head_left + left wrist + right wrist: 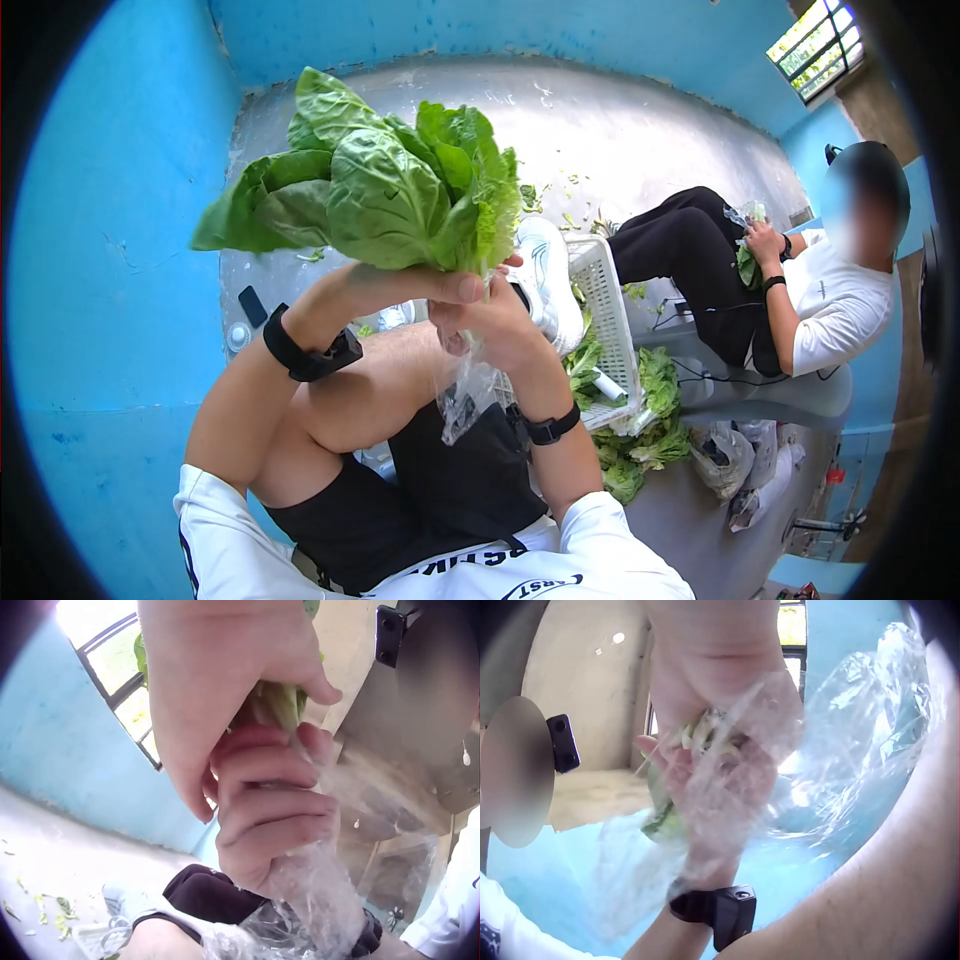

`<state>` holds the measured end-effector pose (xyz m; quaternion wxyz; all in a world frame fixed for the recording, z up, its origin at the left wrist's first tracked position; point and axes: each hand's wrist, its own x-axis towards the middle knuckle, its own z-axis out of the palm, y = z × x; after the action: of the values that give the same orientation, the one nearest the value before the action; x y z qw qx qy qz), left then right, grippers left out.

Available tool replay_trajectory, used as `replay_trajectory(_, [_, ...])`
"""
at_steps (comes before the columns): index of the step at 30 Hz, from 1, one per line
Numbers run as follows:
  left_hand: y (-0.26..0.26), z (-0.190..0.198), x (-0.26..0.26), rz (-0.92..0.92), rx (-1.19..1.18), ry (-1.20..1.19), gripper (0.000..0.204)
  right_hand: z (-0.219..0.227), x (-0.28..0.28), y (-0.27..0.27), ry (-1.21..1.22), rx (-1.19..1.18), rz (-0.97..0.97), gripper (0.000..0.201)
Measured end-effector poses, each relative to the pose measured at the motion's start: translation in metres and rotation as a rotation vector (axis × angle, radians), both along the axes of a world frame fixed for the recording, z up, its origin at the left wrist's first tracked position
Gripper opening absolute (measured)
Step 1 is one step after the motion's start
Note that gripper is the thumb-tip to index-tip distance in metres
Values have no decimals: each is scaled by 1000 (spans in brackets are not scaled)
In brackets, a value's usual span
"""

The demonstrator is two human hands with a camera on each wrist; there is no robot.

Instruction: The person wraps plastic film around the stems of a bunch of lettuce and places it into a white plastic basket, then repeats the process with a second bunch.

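A leafy green head of lettuce (390, 190) is held up in front of the person, leaves upward. My left hand (405, 287) wraps around its base, thumb across the front; in the left wrist view the pale stem (279, 706) shows between the two hands. Just below, my right hand (497, 325) curls its fingers around the lower end of the stem. A clear plastic bag (465, 400) hangs beneath the right hand. Its film spreads over the right wrist in the left wrist view, and cut stem ends (709, 739) show through it in the right wrist view.
A white plastic basket (615, 300) with lettuce stands at the right, with more lettuce (640, 450) heaped beside it. Another person (840, 290) sits there holding greens. Filled plastic bags (740, 460) and a phone (252, 306) lie on the floor.
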<state>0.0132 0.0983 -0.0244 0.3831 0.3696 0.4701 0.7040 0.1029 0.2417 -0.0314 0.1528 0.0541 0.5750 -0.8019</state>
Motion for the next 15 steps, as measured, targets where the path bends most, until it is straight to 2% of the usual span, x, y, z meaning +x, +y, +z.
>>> replay_trajectory(2, [1, -4, -1, -40, 25, 27, 78, -1, 0, 0, -16, -74, 32, 14])
replay_trajectory(3, [0, -2, -2, -45, 31, 31, 78, -2, -1, -1, -33, -155, 66, 14])
replay_trajectory(5, [-4, 5, -4, -99, -180, -35, 54, -8, -2, 2, -71, -174, 60, 17])
replay_trajectory(6, [-4, 6, -4, -102, -175, -31, 54, -12, -2, 2, -115, -199, 58, 21])
replay_trajectory(8, [-4, 6, -1, -67, -210, -122, 36, -14, 2, -1, -129, -221, -21, 17])
replay_trajectory(11, [-1, 6, -2, 9, -210, 23, 29, -8, 0, -5, -115, -125, 47, 13])
replay_trajectory(14, [4, 2, -2, 89, -144, 188, 27, -9, -4, -6, -76, -86, -36, 14])
replay_trajectory(15, [5, 5, -3, 93, -141, 195, 27, -9, -6, -5, -36, -2, -66, 19])
